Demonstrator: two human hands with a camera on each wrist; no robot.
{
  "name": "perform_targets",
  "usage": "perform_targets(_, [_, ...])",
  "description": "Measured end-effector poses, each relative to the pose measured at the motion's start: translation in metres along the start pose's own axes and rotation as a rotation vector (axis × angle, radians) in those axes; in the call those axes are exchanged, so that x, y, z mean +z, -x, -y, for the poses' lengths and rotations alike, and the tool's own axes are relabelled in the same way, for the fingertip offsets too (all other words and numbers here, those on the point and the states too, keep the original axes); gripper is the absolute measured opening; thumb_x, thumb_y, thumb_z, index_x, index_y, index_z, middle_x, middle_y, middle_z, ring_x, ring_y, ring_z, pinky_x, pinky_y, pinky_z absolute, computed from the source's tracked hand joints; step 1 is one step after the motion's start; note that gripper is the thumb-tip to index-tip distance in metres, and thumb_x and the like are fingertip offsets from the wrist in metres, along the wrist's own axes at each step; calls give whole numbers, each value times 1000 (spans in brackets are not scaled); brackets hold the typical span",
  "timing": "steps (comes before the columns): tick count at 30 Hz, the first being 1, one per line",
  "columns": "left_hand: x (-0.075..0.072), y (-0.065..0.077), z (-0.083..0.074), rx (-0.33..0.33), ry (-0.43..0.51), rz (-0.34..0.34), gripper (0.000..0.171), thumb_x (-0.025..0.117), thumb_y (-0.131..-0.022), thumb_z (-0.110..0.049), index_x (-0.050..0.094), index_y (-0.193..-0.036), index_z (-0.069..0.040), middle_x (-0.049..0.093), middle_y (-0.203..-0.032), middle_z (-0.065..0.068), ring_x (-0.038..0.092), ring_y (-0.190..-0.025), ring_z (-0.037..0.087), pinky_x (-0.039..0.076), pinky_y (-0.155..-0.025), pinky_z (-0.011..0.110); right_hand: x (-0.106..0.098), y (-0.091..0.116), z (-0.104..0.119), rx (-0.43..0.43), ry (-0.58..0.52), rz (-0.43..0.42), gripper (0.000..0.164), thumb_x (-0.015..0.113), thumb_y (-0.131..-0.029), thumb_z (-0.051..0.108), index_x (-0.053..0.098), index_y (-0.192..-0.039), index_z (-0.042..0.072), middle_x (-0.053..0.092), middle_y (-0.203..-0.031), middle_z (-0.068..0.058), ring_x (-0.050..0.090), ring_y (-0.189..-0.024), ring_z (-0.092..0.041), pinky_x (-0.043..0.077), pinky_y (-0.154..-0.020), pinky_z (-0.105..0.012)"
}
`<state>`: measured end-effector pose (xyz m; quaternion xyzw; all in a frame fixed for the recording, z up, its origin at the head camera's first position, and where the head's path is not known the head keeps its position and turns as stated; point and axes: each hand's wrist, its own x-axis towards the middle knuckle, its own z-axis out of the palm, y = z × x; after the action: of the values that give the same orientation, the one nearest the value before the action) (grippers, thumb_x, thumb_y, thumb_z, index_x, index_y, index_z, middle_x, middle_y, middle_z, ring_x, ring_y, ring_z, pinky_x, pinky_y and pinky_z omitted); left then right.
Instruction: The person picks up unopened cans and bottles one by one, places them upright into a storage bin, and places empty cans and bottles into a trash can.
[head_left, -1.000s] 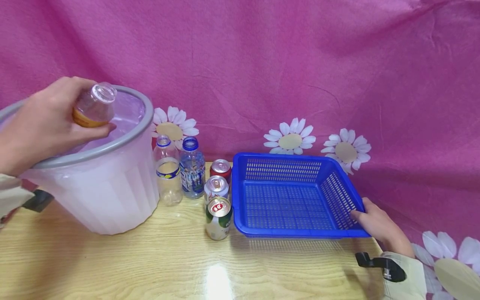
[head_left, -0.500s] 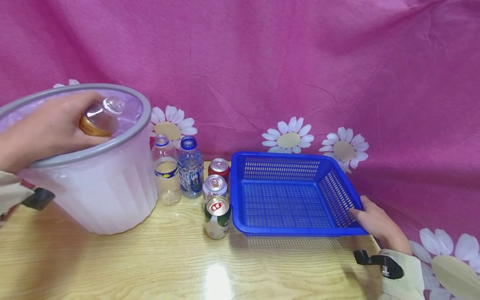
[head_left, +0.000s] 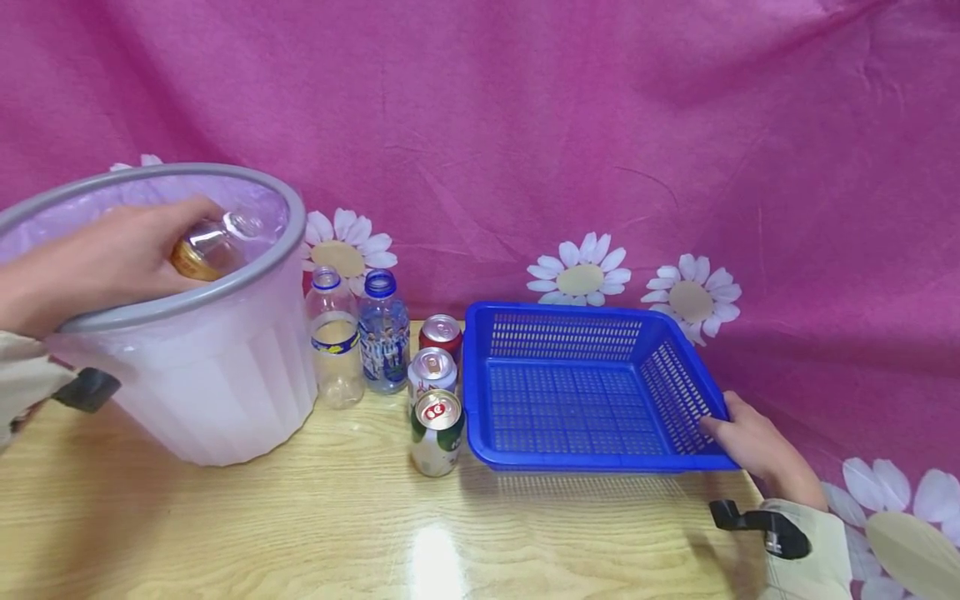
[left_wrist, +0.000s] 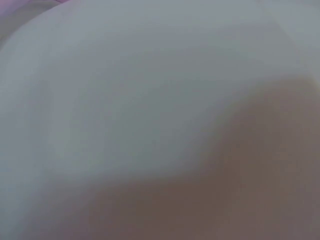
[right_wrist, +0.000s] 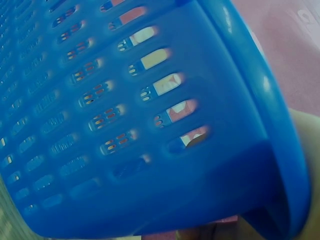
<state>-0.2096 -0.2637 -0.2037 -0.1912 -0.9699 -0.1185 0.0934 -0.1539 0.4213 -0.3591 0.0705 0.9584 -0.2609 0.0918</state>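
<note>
The left hand [head_left: 123,257] is holding a clear bottle [head_left: 213,250] just inside the mouth of the white bin [head_left: 217,383], its fingers curling round the amber label; the neck is slanting toward the far right. Doing this well probably means keeping the knuckles clear of the grey rim [head_left: 187,169], lowering gently, and spreading the fingers only once the liner [head_left: 258,200] is taking the weight. The right hand [head_left: 761,446] is pinching the blue basket [head_left: 585,461] at its near right corner, thumb inside, the other fingers partly hidden; a light, steady hold seems enough.

The bottle is gleaming like thin, smooth plastic, so hard squeezing would likely dent it. The liner is creasing like soft film, and the bin's pleated wall is flaring upward. Between bin and basket, 2 slender bottles, a yellow-and-blue-banded bottle [head_left: 337,375] and a blue-necked bottle [head_left: 384,358], are standing beside 3 cylindrical cans: red can [head_left: 442,335] far, pale can [head_left: 432,371] between, green-and-white can [head_left: 437,446] near. The tabletop [head_left: 262,533] is showing glossy wood grain.
</note>
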Motion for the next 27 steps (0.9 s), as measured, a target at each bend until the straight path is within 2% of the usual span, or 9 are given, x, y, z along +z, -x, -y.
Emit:
perform_targets(3, [0,-1,-1,2,-6,19,71,83,-73,-31,49,-133,-13,69,-113,17,66,-100,33,47,-79,39,0,0,0,0,5,2,51,46,-99,30,35,-135,-5,59,-119,-28,60,-101,-34,45,-82,-42])
perform_targets(6, [0,-2,-2,1,4,28,69,82,-73,-29,50,-132,-13,69,-112,17,66,-99,34,48,-79,41,0,0,0,0,6,1,52,46,-98,30,36,-135,-5,59,-119,-28,60,-101,-34,45,-82,-43])
perform_targets(12, [-1,-3,-2,-4,9,40,65,83,-73,-28,51,-129,-14,70,-108,13,66,-94,29,48,-75,36,0,1,1,13,-4,15,51,44,-99,32,35,-134,-4,59,-120,-27,60,-102,-34,46,-85,-47])
perform_targets(17, [2,-4,0,29,4,40,61,83,-73,-23,53,-126,-16,70,-106,10,66,-93,26,48,-77,34,0,2,0,16,-10,16,51,44,-99,32,35,-135,-4,58,-121,-28,60,-102,-35,46,-85,-49])
perform_targets(21, [3,-4,1,38,0,46,61,82,-73,-22,52,-126,-15,70,-107,12,66,-95,28,49,-80,40,0,2,0,14,-5,11,51,44,-99,32,35,-135,-3,58,-121,-28,59,-103,-36,45,-86,-50])
perform_targets(27, [2,-3,0,24,2,77,61,82,-74,-25,52,-126,-18,70,-108,11,66,-94,27,49,-80,40,-1,0,0,-2,14,4,50,45,-99,29,36,-133,-5,59,-119,-29,60,-101,-37,46,-85,-50])
